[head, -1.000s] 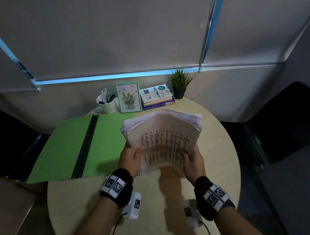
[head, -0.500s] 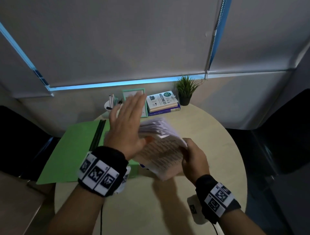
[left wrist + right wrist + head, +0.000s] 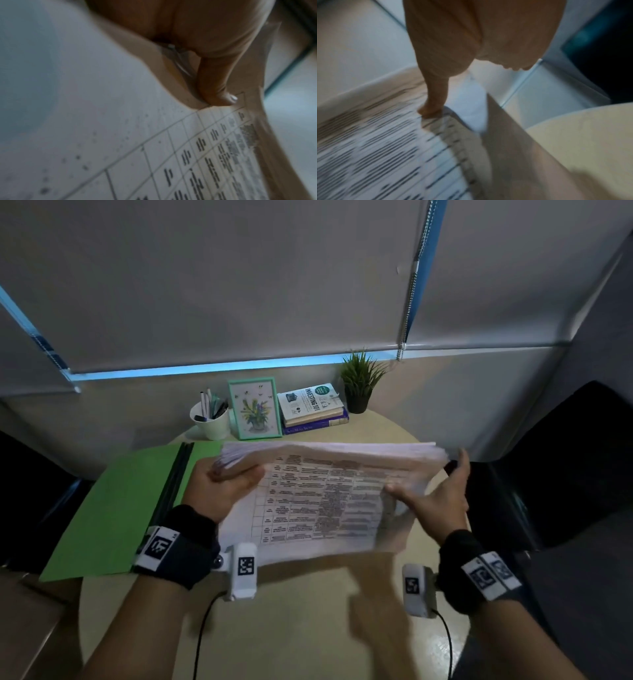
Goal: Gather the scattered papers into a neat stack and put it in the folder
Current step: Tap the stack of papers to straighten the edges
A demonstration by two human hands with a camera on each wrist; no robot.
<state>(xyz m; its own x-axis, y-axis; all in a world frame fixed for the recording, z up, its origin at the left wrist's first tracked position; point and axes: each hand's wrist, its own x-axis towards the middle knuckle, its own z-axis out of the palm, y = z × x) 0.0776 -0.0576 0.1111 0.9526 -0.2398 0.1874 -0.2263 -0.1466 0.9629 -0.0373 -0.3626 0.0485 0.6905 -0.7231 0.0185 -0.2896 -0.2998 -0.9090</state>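
A thick stack of printed papers [image 3: 325,494] is held in the air over the round table [image 3: 291,618], its long side running left to right and a table of text facing me. My left hand [image 3: 222,484] grips its left end, with the thumb [image 3: 219,81] lying on the top sheet [image 3: 154,155]. My right hand [image 3: 431,494] pinches the right end: the thumb [image 3: 435,100] presses on the page [image 3: 376,148] and the fingers reach up behind the edge. The green folder [image 3: 113,508] lies open on the table at the left, partly under the stack.
At the back of the table stand a white pen cup [image 3: 210,422], a framed flower picture [image 3: 255,409], stacked books [image 3: 311,405] and a small potted plant [image 3: 359,381]. Dark chairs [image 3: 565,474] flank the table. A closed blind hangs behind.
The stack has turned from upright to lying lengthwise. My left hand, lifted off it half a second ago, is back on its left end, and my right hand has shifted to its right end.
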